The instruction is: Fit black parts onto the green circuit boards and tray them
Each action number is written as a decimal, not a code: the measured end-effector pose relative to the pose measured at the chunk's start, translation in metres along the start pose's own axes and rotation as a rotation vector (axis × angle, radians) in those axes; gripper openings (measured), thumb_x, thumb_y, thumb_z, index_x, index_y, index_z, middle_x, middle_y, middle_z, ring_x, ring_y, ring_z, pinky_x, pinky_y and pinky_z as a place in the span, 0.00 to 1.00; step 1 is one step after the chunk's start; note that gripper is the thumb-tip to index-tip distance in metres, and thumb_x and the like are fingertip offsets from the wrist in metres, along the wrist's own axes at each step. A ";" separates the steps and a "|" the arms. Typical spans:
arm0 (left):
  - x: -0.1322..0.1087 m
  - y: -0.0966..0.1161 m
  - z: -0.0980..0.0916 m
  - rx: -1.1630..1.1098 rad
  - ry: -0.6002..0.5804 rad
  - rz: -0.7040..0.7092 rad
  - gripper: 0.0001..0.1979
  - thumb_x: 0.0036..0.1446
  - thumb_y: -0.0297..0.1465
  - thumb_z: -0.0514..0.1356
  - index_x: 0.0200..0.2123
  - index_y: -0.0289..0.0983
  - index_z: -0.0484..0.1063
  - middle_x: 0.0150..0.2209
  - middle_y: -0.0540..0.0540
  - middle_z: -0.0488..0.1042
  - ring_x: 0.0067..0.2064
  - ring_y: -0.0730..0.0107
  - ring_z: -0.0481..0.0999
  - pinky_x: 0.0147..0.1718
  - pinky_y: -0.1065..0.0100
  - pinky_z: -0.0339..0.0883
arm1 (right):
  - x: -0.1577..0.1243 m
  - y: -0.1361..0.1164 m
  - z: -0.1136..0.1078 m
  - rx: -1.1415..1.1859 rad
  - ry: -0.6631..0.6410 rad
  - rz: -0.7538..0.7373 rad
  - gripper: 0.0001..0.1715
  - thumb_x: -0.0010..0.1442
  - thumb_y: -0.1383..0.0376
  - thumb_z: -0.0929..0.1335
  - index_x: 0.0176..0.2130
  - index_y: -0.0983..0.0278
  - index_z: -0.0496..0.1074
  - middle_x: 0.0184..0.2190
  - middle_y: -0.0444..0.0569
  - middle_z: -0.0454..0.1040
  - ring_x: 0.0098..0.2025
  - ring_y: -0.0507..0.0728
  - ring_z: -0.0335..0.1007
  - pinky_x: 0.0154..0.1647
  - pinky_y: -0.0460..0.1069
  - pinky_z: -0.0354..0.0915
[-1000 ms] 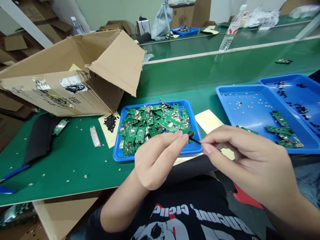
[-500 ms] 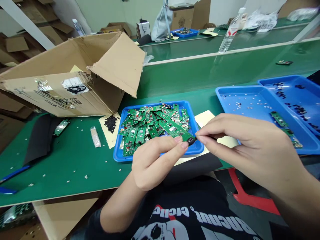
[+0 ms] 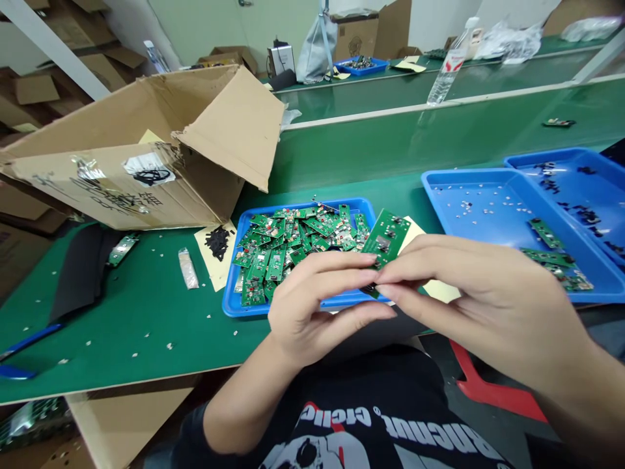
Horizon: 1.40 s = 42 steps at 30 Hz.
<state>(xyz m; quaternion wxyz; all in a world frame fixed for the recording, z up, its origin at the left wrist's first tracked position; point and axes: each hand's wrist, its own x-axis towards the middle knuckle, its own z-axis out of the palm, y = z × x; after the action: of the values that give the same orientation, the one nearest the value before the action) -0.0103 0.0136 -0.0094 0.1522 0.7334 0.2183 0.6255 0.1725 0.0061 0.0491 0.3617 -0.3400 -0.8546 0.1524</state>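
Note:
Both my hands meet in front of me above the near table edge and hold one small green circuit board (image 3: 387, 237), which stands tilted up between them. My left hand (image 3: 312, 306) pinches its lower end with the fingertips. My right hand (image 3: 481, 299) grips the same end from the right, fingers pressed together. Just behind the hands a blue tray (image 3: 229, 299) is heaped with several more green circuit boards (image 3: 293, 241).
An open cardboard box (image 3: 161, 150) lies on its side at the left. A yellow paper with small black parts (image 3: 217, 241) and a small bag (image 3: 186, 268) lie beside the tray. Two larger blue trays (image 3: 493, 208) with a few boards stand at the right. A plastic bottle (image 3: 446, 65) stands on the far bench.
The board has been turned up from lying flat to standing tilted. My right hand has closed in on it beside the left, and the thin black tool it held no longer shows.

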 end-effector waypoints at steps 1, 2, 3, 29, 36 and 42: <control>-0.002 0.000 0.003 -0.048 0.031 -0.043 0.22 0.46 0.27 0.73 0.46 0.35 0.74 0.41 0.44 0.81 0.43 0.71 0.80 0.44 0.73 0.76 | -0.001 -0.001 0.002 -0.020 0.015 0.003 0.08 0.63 0.72 0.66 0.33 0.64 0.73 0.27 0.43 0.74 0.27 0.48 0.69 0.28 0.43 0.65; -0.003 0.000 0.006 -0.096 0.057 -0.096 0.22 0.47 0.28 0.73 0.46 0.37 0.75 0.41 0.44 0.81 0.44 0.71 0.80 0.44 0.72 0.76 | -0.003 -0.002 0.004 -0.042 0.025 0.002 0.08 0.63 0.72 0.65 0.34 0.63 0.73 0.28 0.44 0.75 0.28 0.48 0.70 0.28 0.43 0.66; -0.004 0.000 0.008 -0.138 0.073 -0.155 0.21 0.48 0.28 0.72 0.47 0.38 0.75 0.42 0.45 0.81 0.44 0.71 0.80 0.43 0.72 0.77 | -0.004 -0.002 0.005 -0.063 0.030 -0.003 0.08 0.63 0.73 0.65 0.35 0.63 0.73 0.30 0.45 0.75 0.29 0.49 0.71 0.29 0.44 0.66; -0.006 -0.012 0.018 0.307 -0.375 -0.008 0.10 0.59 0.20 0.58 0.45 0.32 0.69 0.43 0.38 0.80 0.44 0.64 0.81 0.42 0.67 0.77 | -0.017 0.009 0.022 -0.628 -0.059 -0.039 0.14 0.63 0.75 0.59 0.28 0.64 0.63 0.19 0.43 0.63 0.20 0.51 0.60 0.21 0.47 0.54; -0.015 -0.023 0.038 0.323 -0.343 -0.070 0.06 0.59 0.21 0.56 0.39 0.32 0.70 0.32 0.43 0.79 0.32 0.68 0.80 0.32 0.70 0.76 | -0.016 0.025 0.028 -0.644 -0.088 0.072 0.12 0.56 0.77 0.60 0.26 0.62 0.60 0.19 0.44 0.64 0.19 0.51 0.60 0.19 0.46 0.52; -0.015 -0.030 0.047 0.236 -0.204 -0.231 0.16 0.57 0.18 0.55 0.46 0.35 0.72 0.41 0.42 0.80 0.43 0.68 0.80 0.40 0.69 0.77 | -0.016 0.034 0.025 -0.599 -0.047 0.191 0.10 0.57 0.74 0.62 0.27 0.62 0.61 0.18 0.42 0.64 0.18 0.50 0.58 0.19 0.45 0.52</control>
<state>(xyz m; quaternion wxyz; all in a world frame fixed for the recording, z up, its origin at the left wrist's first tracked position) 0.0305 0.0343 -0.0452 0.1575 0.7757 0.3565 0.4964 0.1789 0.0192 0.0064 0.2097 -0.5065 -0.8338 -0.0650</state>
